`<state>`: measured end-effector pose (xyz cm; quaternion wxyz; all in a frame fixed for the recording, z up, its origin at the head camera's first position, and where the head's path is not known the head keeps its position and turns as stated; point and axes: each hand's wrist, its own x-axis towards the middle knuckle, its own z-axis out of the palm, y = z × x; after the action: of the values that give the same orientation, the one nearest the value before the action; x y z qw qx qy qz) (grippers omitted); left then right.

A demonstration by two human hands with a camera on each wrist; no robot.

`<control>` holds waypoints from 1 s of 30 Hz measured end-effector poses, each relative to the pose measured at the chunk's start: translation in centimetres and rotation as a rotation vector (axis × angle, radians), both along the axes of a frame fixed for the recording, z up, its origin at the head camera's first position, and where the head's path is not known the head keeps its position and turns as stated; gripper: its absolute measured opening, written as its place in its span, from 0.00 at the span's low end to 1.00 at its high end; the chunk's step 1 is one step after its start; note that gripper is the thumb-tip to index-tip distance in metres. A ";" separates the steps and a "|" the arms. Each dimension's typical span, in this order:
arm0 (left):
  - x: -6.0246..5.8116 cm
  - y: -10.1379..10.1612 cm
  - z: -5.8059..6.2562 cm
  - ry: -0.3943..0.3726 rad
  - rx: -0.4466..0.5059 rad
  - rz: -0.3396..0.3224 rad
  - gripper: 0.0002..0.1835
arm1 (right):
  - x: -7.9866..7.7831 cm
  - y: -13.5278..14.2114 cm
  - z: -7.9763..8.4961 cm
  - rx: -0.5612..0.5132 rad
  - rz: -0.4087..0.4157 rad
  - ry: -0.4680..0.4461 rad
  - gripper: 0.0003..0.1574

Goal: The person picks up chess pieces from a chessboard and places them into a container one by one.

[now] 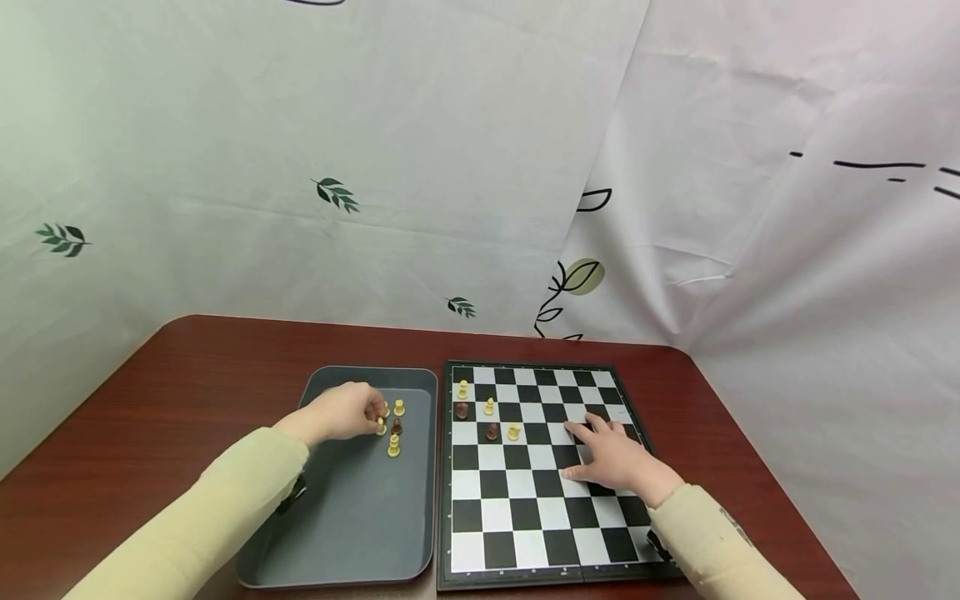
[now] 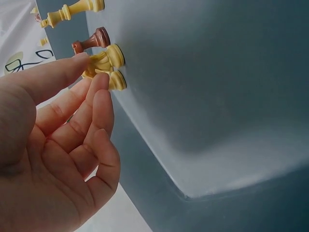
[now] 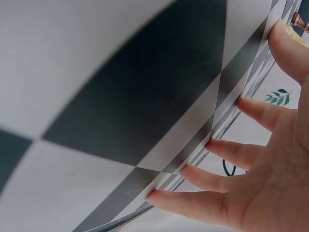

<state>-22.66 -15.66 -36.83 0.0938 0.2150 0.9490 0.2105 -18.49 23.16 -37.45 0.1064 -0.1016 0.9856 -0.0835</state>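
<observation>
My left hand [image 1: 347, 412] reaches into the grey tray [image 1: 337, 533] and pinches a yellow chess piece [image 2: 102, 60] between thumb and fingers. Its base appears close to the tray floor; its top is hidden by the fingers. Right beside it is a second yellow piece [image 2: 117, 80], partly covered. A brown chess piece [image 1: 397, 427] and a taller yellow king-like piece [image 1: 393, 446] stand nearby in the tray, with another yellow piece [image 1: 399, 407] behind. Over on the chessboard [image 1: 493, 514], my right hand [image 1: 617, 459] rests with fingers spread, fingertips touching the squares.
At the board's far left stand yellow pieces [image 1: 462, 390] and brown pieces [image 1: 461, 411], several in all. Tray and board lie side by side on a reddish-brown table [image 1: 247, 350]. A white cloth [image 1: 450, 150] with leaf prints hangs behind the table.
</observation>
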 end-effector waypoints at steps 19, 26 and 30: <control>0.1 -0.7 0.8 0.007 0.027 0.005 0.10 | 0.1 -0.1 0.2 0.004 0.005 0.000 0.45; 0.3 -0.7 1.1 0.012 0.039 0.001 0.10 | 0.0 -0.2 0.2 0.008 0.005 -0.001 0.46; 0.5 -0.5 1.4 0.012 0.054 -0.002 0.09 | 0.1 -0.1 0.2 0.004 0.003 -0.002 0.45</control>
<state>-22.19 -16.13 -35.48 0.0824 0.2199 0.9433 0.2345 -18.43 23.01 -37.28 0.1078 -0.1026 0.9855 -0.0812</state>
